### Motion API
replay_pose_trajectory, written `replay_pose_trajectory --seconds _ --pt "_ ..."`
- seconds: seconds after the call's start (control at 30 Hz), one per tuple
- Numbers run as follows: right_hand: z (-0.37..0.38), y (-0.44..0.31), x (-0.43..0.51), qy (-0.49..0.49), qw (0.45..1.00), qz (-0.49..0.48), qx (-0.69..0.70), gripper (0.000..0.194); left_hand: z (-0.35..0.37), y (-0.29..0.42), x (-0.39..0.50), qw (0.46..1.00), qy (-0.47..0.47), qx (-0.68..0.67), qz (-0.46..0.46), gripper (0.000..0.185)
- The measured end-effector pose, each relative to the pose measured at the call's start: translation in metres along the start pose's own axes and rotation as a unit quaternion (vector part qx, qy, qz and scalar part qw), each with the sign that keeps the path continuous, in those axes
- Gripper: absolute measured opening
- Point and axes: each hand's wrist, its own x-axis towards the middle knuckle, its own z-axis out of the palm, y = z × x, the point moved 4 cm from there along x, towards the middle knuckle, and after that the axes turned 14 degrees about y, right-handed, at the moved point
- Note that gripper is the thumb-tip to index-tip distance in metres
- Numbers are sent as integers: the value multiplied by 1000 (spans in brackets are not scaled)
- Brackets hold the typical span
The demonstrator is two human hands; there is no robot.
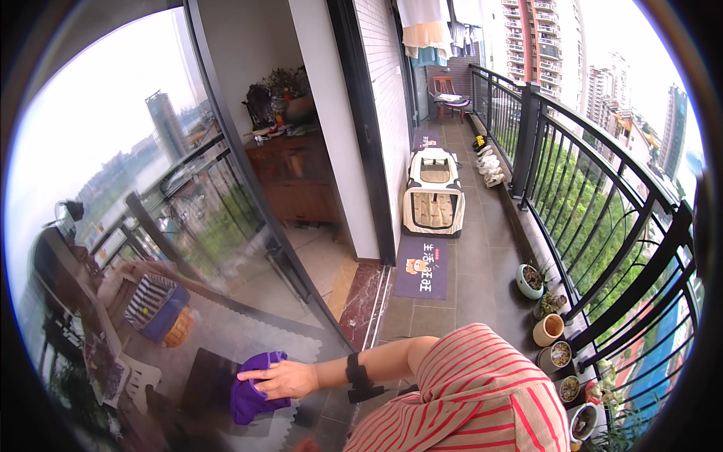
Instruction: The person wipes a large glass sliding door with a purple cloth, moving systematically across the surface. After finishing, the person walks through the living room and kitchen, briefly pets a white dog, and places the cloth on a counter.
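My right hand holds a bunched purple cloth flat against the glass door panel. Its fingers are spread over the cloth and point left. A black strap circles the forearm, below a red-striped sleeve. The door's dark frame with a pull handle rises up and left from the hand. My left hand is out of view; a blurred reddish patch at the bottom edge cannot be identified.
A doorway beside the glass shows a wooden cabinet. Along the balcony stand a fabric pet crate, a printed mat, several shoes and potted plants. A black railing runs down the right. Laundry hangs at the far end.
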Motion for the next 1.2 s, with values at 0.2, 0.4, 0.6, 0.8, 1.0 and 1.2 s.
replay_pose_trajectory --seconds 0.2,0.4,0.6,0.8,1.0,1.2 --pt "-104 -30 131 380 912 -129 -80 49 13 -54 -40 952 -44 -276 -127 33" --pt "-61 -79 162 339 914 -217 -57 52 -8 -25 -22 966 -107 -147 -184 48" --pt "79 -95 47 123 964 -229 56 44 -25 11 -22 937 -30 -283 -203 43" --pt "156 -106 -8 -118 989 -61 65 46 -33 45 -55 749 174 -558 -313 40" --pt "135 -142 -15 -60 926 -147 341 59 -37 38 -103 537 285 -752 -255 50" --pt "129 -93 -18 -69 974 126 177 46 -61 27 -156 575 437 -646 -247 51"
